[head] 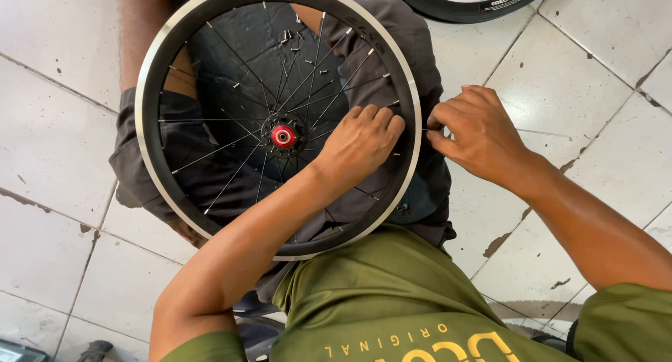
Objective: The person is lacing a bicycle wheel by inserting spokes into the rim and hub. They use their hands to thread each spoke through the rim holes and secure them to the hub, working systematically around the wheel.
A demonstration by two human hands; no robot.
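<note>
Both bare forearms reach up toward the middle of the frame, the left hand point(360, 141) with fingers curled, the right hand point(476, 134) pinching just beside it.

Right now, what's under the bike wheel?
Under the wheel are the person's lap in dark shorts and white floor tiles. The left hand covers some spokes.

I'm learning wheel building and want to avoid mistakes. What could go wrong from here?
Several spokes hang loose with free ends; they may slip out or get laced wrongly. The rim only rests on the lap, so it could tip. The left hand reaches among the spokes while the right hand works outside the rim; fingers could get poked.
</note>
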